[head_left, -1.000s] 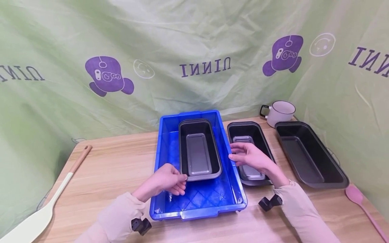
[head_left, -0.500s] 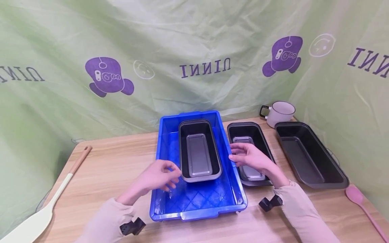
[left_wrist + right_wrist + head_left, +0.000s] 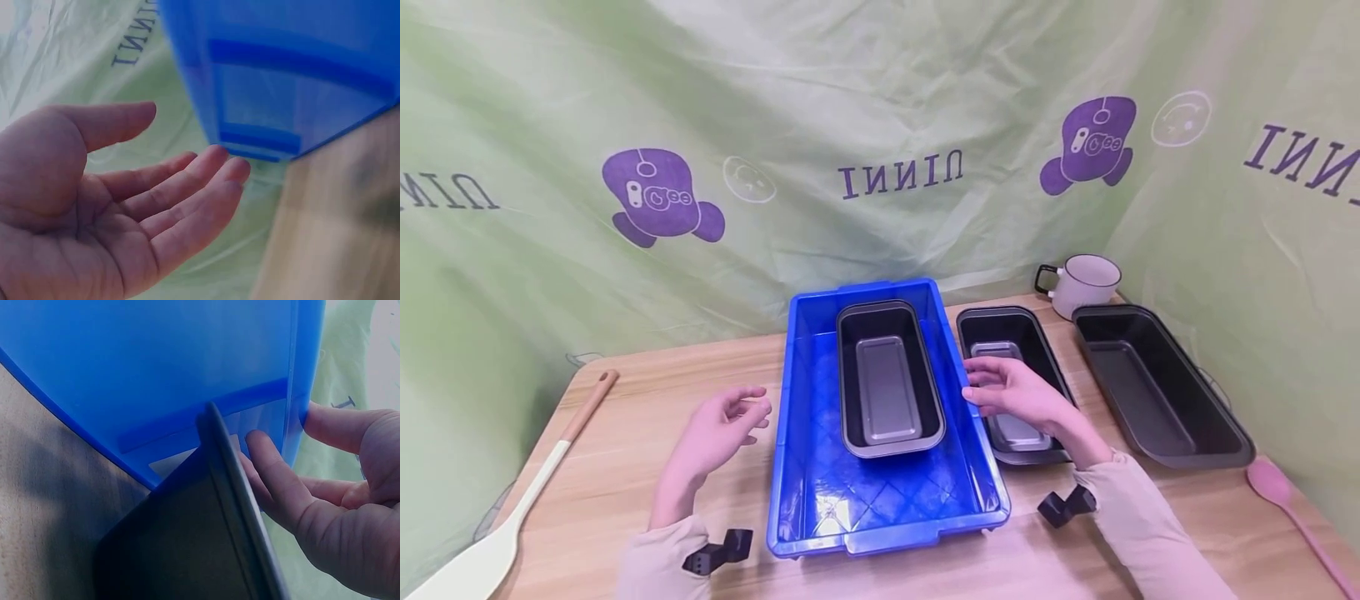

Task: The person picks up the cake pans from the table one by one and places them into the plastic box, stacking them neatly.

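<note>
A dark loaf pan [image 3: 887, 387] lies inside a blue plastic bin [image 3: 891, 542] in the head view. To the left of the bin, my left hand [image 3: 718, 429] is off it, fingers loosely bent and holding nothing; in the left wrist view the palm and parted thumb show. My right hand [image 3: 1018, 396] rests against the bin's right rim, thumb at the edge and fingers fairly straight. Below that hand stands a second loaf pan [image 3: 1048, 367], partly covered by it. In the right wrist view this pan's rim [image 3: 234, 481] passes close by the fingers.
At the right lies a third, larger loaf pan [image 3: 1150, 392], with a white mug [image 3: 1086, 287] behind it. A pink spoon [image 3: 1270, 482] is at the right edge. A long spatula [image 3: 531, 492] with a wooden handle lies at the left. A green curtain [image 3: 805, 83] hangs behind the table.
My left hand has let go of the near left corner of the pan in the bin and moved left, out past the bin's side. My right hand has stayed at the rim.
</note>
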The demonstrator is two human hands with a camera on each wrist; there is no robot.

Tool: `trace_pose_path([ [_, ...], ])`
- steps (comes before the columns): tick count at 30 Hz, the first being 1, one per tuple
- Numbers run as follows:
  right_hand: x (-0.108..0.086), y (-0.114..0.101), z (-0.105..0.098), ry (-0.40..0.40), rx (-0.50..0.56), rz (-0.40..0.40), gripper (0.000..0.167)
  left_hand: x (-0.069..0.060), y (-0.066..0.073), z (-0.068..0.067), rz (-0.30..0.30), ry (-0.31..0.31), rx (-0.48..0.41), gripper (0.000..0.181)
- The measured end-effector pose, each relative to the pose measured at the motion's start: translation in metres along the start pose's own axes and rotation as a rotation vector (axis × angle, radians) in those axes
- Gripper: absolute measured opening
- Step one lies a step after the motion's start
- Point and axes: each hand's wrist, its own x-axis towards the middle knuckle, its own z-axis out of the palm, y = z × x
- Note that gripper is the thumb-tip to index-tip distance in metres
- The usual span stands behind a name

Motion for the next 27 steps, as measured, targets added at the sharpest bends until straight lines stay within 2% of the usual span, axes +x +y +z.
trace_pose_path([
  [4,0.002,0.0,0.003,-0.012,-0.002,-0.005,0.061,0.003,-0.013,0.007,-0.025,-0.045,-0.091,0.046],
  [11,-0.001,-0.002,0.0,-0.002,-0.017,0.008,0.06,0.006,-0.024,0.017,-0.005,-0.214,-0.251,0.059],
  [20,0.0,-0.003,-0.002,-0.004,-0.03,0.009,0.061,0.009,-0.031,0.021,0.014,-0.294,-0.402,0.056],
  [27,0.0,-0.003,0.0,0.002,-0.033,0.008,0.059,0.008,-0.032,0.02,-0.012,-0.294,-0.465,0.058],
])
